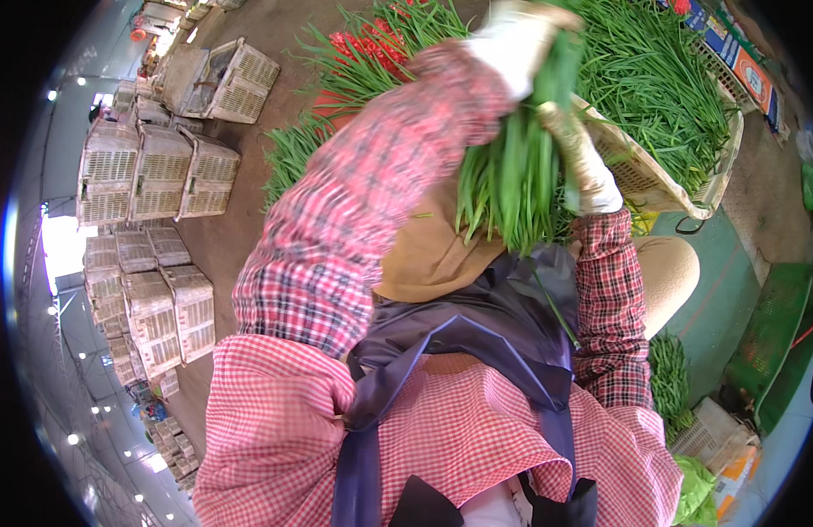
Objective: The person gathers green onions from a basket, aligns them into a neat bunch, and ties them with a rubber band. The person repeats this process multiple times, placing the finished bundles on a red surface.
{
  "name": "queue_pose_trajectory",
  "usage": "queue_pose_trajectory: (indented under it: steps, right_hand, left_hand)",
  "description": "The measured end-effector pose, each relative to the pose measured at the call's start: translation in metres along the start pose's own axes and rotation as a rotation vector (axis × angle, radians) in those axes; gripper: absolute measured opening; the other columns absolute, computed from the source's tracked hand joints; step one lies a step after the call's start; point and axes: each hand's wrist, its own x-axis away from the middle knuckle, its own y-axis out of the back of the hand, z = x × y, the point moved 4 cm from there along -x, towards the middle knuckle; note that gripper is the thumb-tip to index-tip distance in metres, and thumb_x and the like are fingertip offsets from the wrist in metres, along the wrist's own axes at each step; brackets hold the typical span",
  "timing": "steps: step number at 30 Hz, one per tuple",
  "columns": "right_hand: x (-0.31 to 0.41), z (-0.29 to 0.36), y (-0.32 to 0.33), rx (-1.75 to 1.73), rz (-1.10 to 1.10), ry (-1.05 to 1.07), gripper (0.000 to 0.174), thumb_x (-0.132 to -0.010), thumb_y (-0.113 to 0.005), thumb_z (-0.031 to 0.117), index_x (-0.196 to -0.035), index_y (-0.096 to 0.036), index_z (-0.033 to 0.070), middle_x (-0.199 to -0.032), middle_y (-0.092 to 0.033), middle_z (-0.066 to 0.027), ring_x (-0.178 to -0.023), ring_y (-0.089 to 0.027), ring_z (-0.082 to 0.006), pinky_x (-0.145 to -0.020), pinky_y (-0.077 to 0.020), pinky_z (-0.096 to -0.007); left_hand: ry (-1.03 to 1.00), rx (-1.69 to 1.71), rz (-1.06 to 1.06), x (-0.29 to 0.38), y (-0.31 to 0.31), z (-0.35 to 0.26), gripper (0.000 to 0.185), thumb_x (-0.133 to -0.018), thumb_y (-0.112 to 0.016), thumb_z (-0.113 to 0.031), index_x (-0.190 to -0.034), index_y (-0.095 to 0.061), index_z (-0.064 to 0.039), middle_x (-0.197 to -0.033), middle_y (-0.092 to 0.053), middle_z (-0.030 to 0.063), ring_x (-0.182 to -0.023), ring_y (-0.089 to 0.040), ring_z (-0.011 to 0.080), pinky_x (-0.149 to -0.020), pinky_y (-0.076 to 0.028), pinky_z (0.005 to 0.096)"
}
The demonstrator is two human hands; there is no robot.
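Note:
A bunch of long green leaves, which look like garlic chives (518, 174), hangs over my lap with its tips toward me. My left hand (522, 39), in a white glove and blurred by motion, is closed around the upper part of the bunch. Lower down, my gloved right hand (581, 158) grips the bunch from its right side; some fingers are hidden behind the leaves. Just beyond my right hand, a pale plastic crate (643, 174) is heaped with loose chives (650, 85). One loose leaf (554, 306) lies on my dark apron (472, 329).
More chives (291, 155) and red ties (373, 46) lie at the upper left. Stacked crates (159, 171) stand along the left. At right are a green crate (772, 336), another pile of chives (670, 382) and a printed carton (739, 49).

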Motion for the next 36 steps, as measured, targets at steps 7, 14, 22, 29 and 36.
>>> queue_pose_trajectory:
  steps: [7, 14, 22, 29, 36]
  right_hand:
    - [0.008, -0.017, 0.132, -0.682, -0.285, 0.064, 0.064, -0.086, -0.069, 0.051, -0.132, -0.057, 0.007, -0.122, -0.065, -0.0120, -0.106, -0.065, -0.0282, -0.091, -0.0566, -0.0442]
    - [0.003, -0.019, 0.201, -0.704, -0.490, 0.128, 0.073, -0.081, -0.072, 0.058, -0.130, -0.057, 0.005, -0.118, -0.066, -0.0136, -0.100, -0.067, -0.0298, -0.085, -0.0591, -0.0436]
    - [-0.007, -0.023, 0.182, -0.645, -0.350, 0.193, 0.075, -0.085, -0.067, 0.058, -0.138, -0.052, 0.007, -0.131, -0.060, -0.0157, -0.111, -0.063, -0.0319, -0.094, -0.0549, -0.0486]
    - [-0.005, -0.041, 0.173, -0.620, -0.364, 0.063, 0.081, -0.081, -0.069, 0.063, -0.138, -0.050, 0.008, -0.132, -0.058, -0.0144, -0.112, -0.061, -0.0317, -0.096, -0.0534, -0.0492]
    - [-0.006, -0.065, 0.169, -0.693, -0.202, 0.025, 0.080, -0.089, -0.057, 0.065, -0.142, -0.046, 0.005, -0.138, -0.054, -0.0176, -0.120, -0.058, -0.0317, -0.096, -0.0549, -0.0478]
  left_hand:
    - [-0.561, -0.204, 0.423, -0.043, -0.104, -0.013, 0.070, -0.086, -0.076, -0.040, -0.136, -0.051, 0.002, -0.132, -0.059, 0.0143, -0.110, -0.062, 0.0264, -0.093, -0.051, 0.0396]
    - [0.162, -0.043, 0.260, 0.028, 0.013, 0.044, 0.078, -0.098, -0.061, -0.034, -0.156, -0.020, -0.001, -0.163, -0.019, 0.0104, -0.150, -0.015, 0.0187, -0.121, -0.016, 0.0360]
    - [0.374, 0.325, 0.532, 0.055, 0.021, 0.149, 0.084, -0.090, -0.060, -0.060, -0.149, -0.036, -0.004, -0.145, -0.046, 0.0101, -0.135, -0.041, 0.0237, -0.112, -0.034, 0.0402]
    - [0.249, 0.140, 0.413, 0.053, 0.012, 0.159, 0.055, -0.099, -0.060, -0.015, -0.147, -0.039, 0.002, -0.142, -0.050, 0.0085, -0.126, -0.049, 0.0158, -0.108, -0.038, 0.0312]
    - [0.339, -0.143, 0.416, 0.055, -0.001, 0.154, 0.067, -0.096, -0.064, -0.017, -0.151, -0.030, 0.002, -0.136, -0.055, 0.0136, -0.118, -0.056, 0.0165, -0.097, -0.048, 0.0312]
